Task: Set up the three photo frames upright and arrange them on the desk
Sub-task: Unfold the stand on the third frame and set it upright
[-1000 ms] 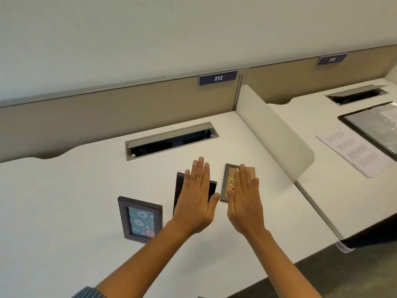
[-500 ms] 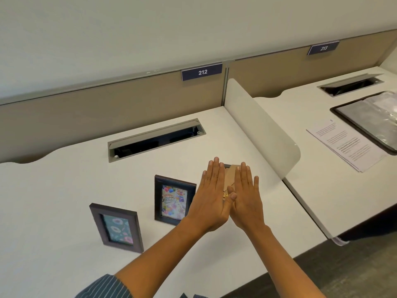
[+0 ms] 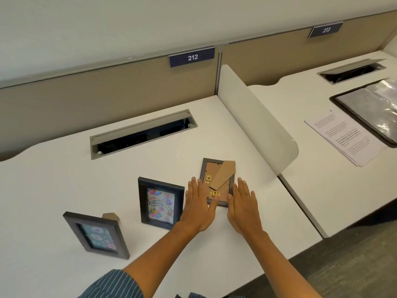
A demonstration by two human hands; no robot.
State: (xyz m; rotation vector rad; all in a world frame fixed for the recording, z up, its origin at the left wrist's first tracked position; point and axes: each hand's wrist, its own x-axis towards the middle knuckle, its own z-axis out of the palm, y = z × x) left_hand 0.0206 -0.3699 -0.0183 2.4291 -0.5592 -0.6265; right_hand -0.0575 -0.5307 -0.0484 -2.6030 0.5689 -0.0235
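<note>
Three dark photo frames are on the white desk (image 3: 64, 179). The left frame (image 3: 96, 235) stands upright on its cardboard stand and shows a floral picture. The middle frame (image 3: 161, 203) also stands upright, with a birthday card in it. The third frame (image 3: 217, 181) lies face down, its brown back, brass clips and cardboard stand showing. My left hand (image 3: 198, 206) lies flat at that frame's left edge, fingers together. My right hand (image 3: 243, 208) lies flat at its right edge. Neither hand holds anything.
A grey cable hatch (image 3: 141, 134) stands open behind the frames. A white curved divider (image 3: 257, 123) borders the desk on the right. On the neighbouring desk lie printed papers (image 3: 343, 136) and a dark folder (image 3: 373, 108). A beige partition carries the label 212 (image 3: 192, 57).
My hands have slid apart from over the face-down frame to its two sides, uncovering its back. The view has shifted, showing both standing frames further right.
</note>
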